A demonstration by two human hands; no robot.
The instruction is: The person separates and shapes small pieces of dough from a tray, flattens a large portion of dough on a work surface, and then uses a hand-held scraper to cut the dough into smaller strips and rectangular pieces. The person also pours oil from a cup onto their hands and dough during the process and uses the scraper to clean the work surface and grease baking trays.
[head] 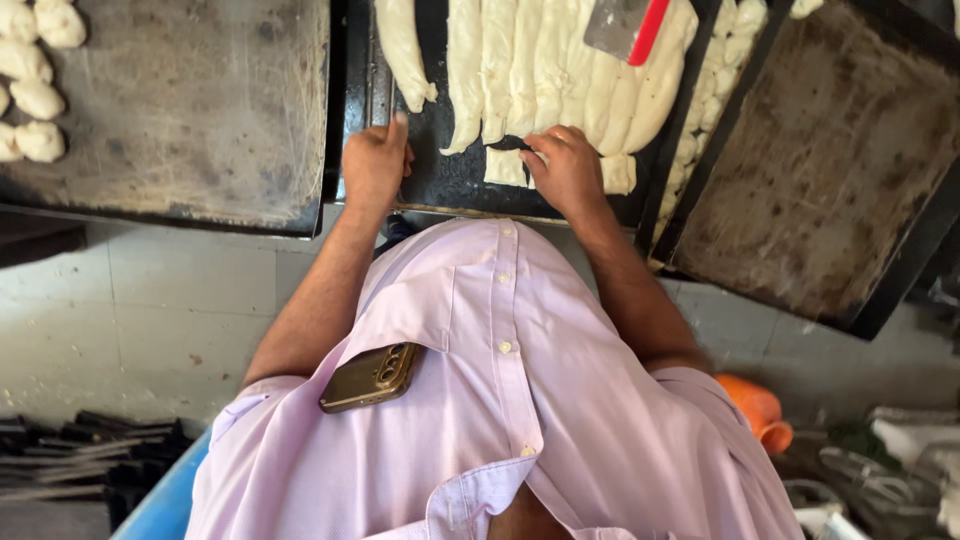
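Head view, near to far: 1 pale lilac shirt [520, 400] w/ 1 gold phone [372, 377] poking from the chest pocket. Beyond it 2 bare forearms reach onto 1 dark centre tray [450, 180]. Left hand [374, 162] rests on the tray's near-left part, fingers curled together, thumb sticking up, nothing in it. Right hand [566, 170] lies on the dough at the tray's near edge, fingers bent & close together, pressing a cut dough piece [506, 166]; can't tell if it's pinched or just pushed down. 2nd cut piece [619, 173] sits just right of that hand. Behind: approx 7 long dough strips [530, 60] side by side, 1 more apart at left. 1 scraper w/ red handle [630, 27] on top of the strips. Left tray [200, 110] holds approx 6 dough balls [30, 95] at its left edge; right tray [830, 160] tilted.
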